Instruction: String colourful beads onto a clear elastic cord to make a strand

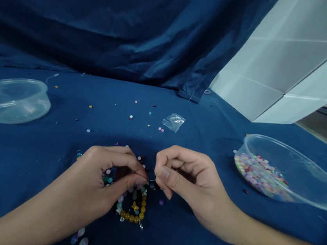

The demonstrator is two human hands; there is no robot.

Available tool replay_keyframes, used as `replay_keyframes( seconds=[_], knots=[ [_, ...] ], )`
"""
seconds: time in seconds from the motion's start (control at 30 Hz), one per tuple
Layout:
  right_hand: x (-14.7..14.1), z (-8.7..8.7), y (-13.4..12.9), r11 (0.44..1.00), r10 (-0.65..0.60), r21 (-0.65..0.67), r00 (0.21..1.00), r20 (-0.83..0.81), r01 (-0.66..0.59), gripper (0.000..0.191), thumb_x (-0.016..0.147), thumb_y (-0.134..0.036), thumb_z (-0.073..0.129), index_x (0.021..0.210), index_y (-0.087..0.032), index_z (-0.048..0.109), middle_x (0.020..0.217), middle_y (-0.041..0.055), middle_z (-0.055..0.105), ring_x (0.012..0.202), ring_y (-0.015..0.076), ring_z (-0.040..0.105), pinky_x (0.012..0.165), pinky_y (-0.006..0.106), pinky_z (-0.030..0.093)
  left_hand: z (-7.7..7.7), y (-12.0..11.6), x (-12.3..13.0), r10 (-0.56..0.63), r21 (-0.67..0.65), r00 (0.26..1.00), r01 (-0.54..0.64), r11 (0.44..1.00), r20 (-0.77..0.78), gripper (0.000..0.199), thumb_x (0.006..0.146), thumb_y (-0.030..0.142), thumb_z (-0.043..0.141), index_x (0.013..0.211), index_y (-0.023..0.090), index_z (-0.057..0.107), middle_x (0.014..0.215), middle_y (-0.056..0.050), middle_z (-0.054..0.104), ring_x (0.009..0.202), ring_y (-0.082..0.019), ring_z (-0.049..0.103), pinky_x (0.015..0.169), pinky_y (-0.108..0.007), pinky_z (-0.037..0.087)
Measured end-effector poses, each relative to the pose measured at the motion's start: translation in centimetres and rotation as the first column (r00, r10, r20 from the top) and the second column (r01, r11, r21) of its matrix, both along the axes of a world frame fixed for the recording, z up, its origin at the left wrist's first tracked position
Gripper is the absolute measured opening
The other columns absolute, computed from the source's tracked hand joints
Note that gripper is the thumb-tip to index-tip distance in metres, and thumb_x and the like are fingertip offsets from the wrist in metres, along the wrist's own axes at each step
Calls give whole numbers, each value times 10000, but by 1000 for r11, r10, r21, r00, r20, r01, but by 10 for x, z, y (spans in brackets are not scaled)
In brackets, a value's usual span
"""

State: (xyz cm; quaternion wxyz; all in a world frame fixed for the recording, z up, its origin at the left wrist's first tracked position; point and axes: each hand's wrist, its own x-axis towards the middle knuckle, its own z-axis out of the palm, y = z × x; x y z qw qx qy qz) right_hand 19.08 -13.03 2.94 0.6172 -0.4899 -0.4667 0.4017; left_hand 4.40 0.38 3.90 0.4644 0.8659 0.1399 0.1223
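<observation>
A beaded bracelet (131,218) with amber, pale and green beads and small clear charms hangs below my fingertips. My left hand (109,179) pinches its upper end, where a small bead shows at the thumb tip. A short length of thin pale cord (152,180) spans the small gap to my right hand (182,176), whose thumb and forefinger are closed on it. A yellow butterfly bead (135,206) appears inside the bracelet's loop. Loose beads lie under and behind my left hand, which partly hides them. One purple bead (161,202) rests below my right fingers.
On the right stands a clear plastic tub (261,194) of mixed beads; another clear tub (19,116) is at the left. A small clear plastic bag (174,122) and scattered beads lie on the blue cloth (208,143). White beads (83,243) sit near my left forearm.
</observation>
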Motion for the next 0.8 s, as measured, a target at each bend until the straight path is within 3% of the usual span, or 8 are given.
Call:
replay_keyframes(
  seconds=[0.23,0.47,0.8],
  knots=[
    [1,-2,0,1000,1,-5,1000,-3,-1,170,932,-263,658,821,-144,609,616,-39,520,538,68,452,549,225,366,-3,-3,-2,3,8,1000,-3,1000,20,207,911,179,614,918,327,759,854,90,689,790,-80,640,714,-172,469],
    [0,-2,2,1000,2,-11,1000,11,-2,162,939,-259,646,828,-146,613,614,-37,522,542,72,457,553,230,377,-3,-2,0,-31,86,1000,30,996,7,211,923,175,560,786,260,696,804,63,660,737,-93,618,646,-196,457],
    [0,-4,1,1000,9,-12,1000,12,-9,152,942,-260,641,834,-156,614,623,-40,522,547,73,455,553,230,375,-3,-1,0,-2,76,1000,3,997,-6,181,934,208,541,847,275,685,805,73,668,730,-100,610,644,-197,445]
  ],
)
